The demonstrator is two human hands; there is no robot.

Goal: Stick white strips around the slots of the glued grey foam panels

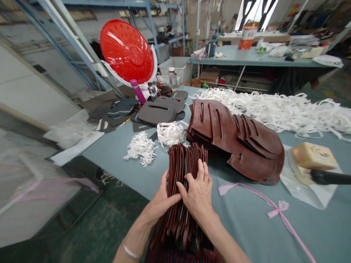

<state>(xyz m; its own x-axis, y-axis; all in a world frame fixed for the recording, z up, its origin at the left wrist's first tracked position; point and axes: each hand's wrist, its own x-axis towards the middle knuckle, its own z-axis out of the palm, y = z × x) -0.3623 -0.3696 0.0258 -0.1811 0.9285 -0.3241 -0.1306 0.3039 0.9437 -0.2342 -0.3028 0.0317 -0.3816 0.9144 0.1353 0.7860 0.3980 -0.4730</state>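
Note:
A stack of brown leather pieces (175, 164) stands on edge at the near side of the table, in front of my body. My left hand (160, 199) grips its left side, the thumb lying across the upper edges. On the right side my right hand (199, 188) holds the stack, its fingers over the outer pieces and its thumb near the middle. A gap runs between two parts of the stack. Just beyond lies a pile of slotted brown leather panels (219, 124). Two bundles of white strips (141, 148) lie to the left of that pile.
White tape (274, 109) is heaped along the far right side. A pink ribbon (263, 199) and a yellowish block (315, 156) with a black handle (329, 177) lie at right. Grey panels (157, 111), a purple bottle (137, 91) and a red basket (128, 51) are at left.

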